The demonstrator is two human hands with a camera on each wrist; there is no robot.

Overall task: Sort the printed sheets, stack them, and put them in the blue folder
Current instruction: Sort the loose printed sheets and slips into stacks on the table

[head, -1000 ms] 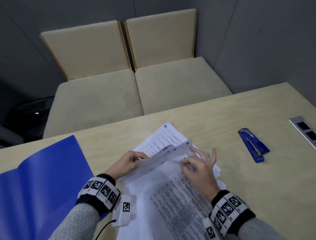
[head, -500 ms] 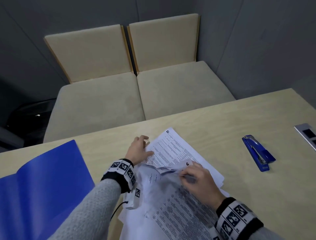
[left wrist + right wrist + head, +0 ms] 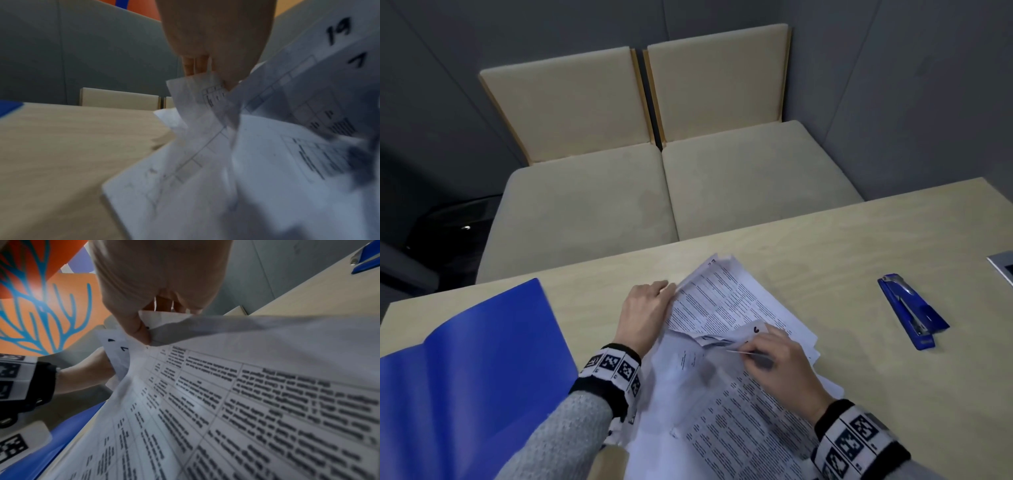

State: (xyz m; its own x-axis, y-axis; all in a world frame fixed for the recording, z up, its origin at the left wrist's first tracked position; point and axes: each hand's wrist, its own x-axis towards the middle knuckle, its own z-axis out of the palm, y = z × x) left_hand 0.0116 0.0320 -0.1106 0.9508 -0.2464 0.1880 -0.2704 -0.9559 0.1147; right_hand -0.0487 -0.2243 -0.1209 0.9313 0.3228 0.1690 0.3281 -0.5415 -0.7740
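Note:
A loose pile of printed sheets [image 3: 726, 308] lies askew in the middle of the table. My left hand [image 3: 669, 294] grips the pile's left edge near its far corner; in the left wrist view that hand [image 3: 205, 71] pinches a lifted corner, beside sheets [image 3: 339, 48] hand-numbered 19 and 7. My right hand [image 3: 753, 349] pinches the curled-over top edge of the nearer sheets [image 3: 750, 428]; thumb and fingers of that hand [image 3: 148, 334] close on the fold above a printed page [image 3: 246, 402]. The blue folder [image 3: 465, 377] lies open at the left, apart from the pile.
A blue stapler [image 3: 911, 315] lies on the table to the right of the pile. A metal socket panel [image 3: 1001, 269] sits at the table's right edge. Two beige bench seats [image 3: 654, 192] stand beyond the far edge.
My left hand has slid away from me along the pile's left edge and lifted that edge near the far corner. My right hand keeps its pinch on the curled sheets.

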